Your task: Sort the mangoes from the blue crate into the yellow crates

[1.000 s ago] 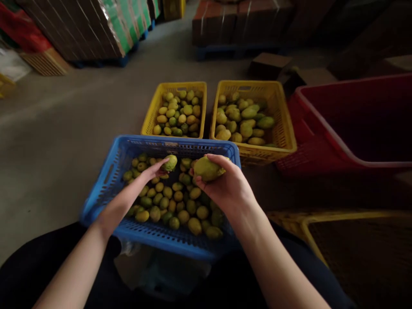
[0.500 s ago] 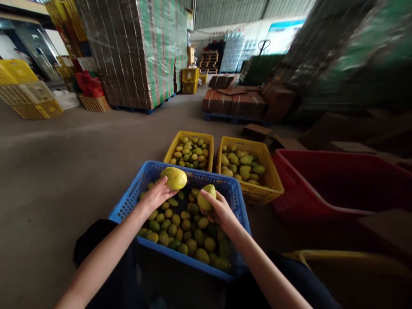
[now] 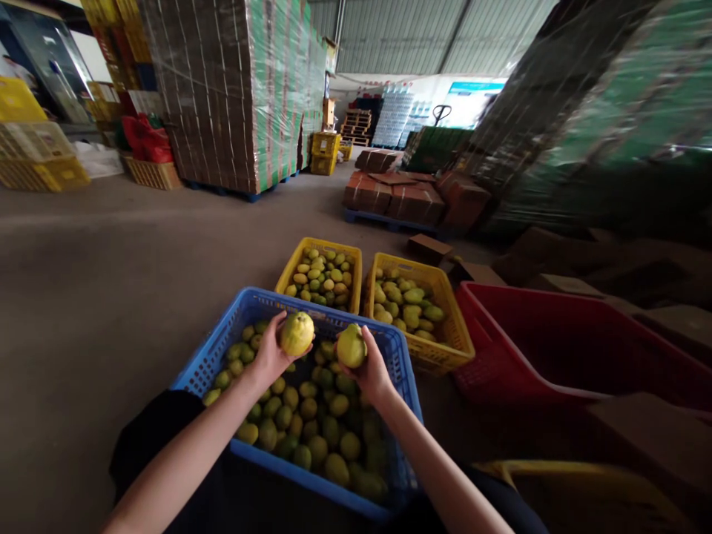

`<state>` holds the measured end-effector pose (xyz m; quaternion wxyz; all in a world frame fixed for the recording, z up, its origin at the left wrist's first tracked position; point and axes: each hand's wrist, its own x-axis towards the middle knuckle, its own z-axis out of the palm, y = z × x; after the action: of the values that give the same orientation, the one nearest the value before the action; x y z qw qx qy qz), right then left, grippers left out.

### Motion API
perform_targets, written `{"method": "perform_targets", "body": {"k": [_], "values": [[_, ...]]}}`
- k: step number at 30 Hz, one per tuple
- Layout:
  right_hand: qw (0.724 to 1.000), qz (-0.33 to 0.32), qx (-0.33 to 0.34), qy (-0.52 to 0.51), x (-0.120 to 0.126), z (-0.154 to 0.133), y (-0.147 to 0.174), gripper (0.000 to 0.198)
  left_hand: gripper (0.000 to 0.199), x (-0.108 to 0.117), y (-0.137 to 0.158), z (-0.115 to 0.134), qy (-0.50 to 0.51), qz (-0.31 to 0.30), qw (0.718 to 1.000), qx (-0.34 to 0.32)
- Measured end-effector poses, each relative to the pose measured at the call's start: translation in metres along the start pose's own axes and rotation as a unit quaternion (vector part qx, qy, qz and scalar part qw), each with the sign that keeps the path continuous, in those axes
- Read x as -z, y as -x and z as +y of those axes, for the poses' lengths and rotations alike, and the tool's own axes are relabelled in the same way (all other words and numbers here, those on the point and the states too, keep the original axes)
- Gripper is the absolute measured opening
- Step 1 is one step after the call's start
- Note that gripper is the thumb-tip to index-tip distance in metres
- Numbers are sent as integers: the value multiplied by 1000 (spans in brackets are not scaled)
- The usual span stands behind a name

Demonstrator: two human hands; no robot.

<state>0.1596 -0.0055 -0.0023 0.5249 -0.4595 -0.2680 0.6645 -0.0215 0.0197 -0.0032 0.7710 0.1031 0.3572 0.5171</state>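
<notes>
My left hand is wrapped round a plump yellow-green fruit, one end of which faces me. Another yellow-green fruit, narrower at the top, sits in the closed fingers of my right hand. Both are held side by side, a short gap apart, over a blue plastic crate. Many loose oval fruits, green to yellow, lie in that crate below my hands. The exact kind of fruit is unclear. My forearms hide parts of the crate's contents.
Beyond the blue crate stand two yellow crates of similar fruit. A large red bin is at the right, with cardboard around it. Flattened cartons lie on a blue pallet. Tall wrapped stacks rise behind.
Both fruits have turned in my hands; the left one now shows its end instead of its long side. My left hand has lowered slightly. The whole view has tilted up a little.
</notes>
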Motion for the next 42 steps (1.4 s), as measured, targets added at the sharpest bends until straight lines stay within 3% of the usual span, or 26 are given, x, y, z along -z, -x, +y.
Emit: {"method": "perform_targets", "body": {"k": [4, 7, 9, 13, 15, 17, 20, 23, 29, 35, 42], "values": [[999, 43, -19, 13, -4, 18, 0, 56, 25, -2, 2, -28, -112, 16, 988, -104], [989, 130, 32, 61, 8, 53, 2, 53, 23, 7, 4, -52, -169, 40, 968, -181], [979, 171, 72, 87, 18, 74, 5, 52, 23, 16, 1, -65, -141, 74, 976, -148], [971, 189, 79, 121, 27, 86, 10, 50, 23, 30, -7, -75, -18, 175, 984, 30], [973, 168, 80, 139, 21, 80, 13, 47, 26, 33, -6, -74, 19, 206, 974, 92], [974, 109, 98, 173, 11, 71, 17, 43, 30, 33, 0, -71, 38, 202, 974, 99], [959, 13, 152, 240, -1, 62, 23, 41, 35, 27, 12, -62, 56, 170, 982, 62], [925, -21, 217, 311, -3, 62, 25, 43, 39, 18, 22, -53, 61, 156, 984, 52], [849, -32, 294, 438, 7, 74, 21, 55, 35, 16, 27, -48, 49, 157, 986, -18], [823, -33, 290, 487, 11, 80, 21, 59, 25, 19, 20, -41, -36, 155, 980, -121], [780, 2, 327, 533, 2, 63, 22, 60, 29, 15, 25, -33, -173, 73, 938, -290]]}}
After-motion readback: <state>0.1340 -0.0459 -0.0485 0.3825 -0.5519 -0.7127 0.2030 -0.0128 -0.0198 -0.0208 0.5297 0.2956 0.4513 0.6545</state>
